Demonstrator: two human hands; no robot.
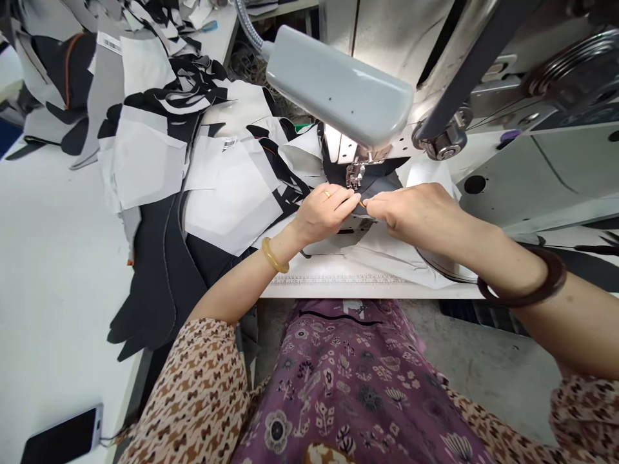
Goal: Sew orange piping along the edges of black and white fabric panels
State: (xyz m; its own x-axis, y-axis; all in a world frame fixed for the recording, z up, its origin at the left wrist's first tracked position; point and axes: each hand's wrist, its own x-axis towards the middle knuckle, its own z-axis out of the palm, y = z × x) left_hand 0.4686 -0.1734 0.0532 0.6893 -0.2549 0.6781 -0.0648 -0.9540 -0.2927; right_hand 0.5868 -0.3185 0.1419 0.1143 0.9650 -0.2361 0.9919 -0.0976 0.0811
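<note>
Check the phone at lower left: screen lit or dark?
Dark: the phone lies face up, its visible front plain black. Powered off or just asleep: cannot tell.

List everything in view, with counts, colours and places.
Sewing machine: one, pale, upper right.
Presser foot: one, silver, centre.
Lamp: one, grey, upper centre.
Worked piece: apparently one, dark grey, at presser foot.
Stacked panels: several, white, left.
Cut pieces: many, black, left.
Tabletops: several, white, left and centre.
Ruler strip: one, white, front edge.
Phone: one, black-screened, lower left.
Apron: one, purple, bottom centre.
Bangles: two, yellow and brown, forearms.
Sleeves: two, patterned, lower sides.
Left hand: one, with ring, at worked piece.
Right hand: one, bare, at worked piece.
</note>
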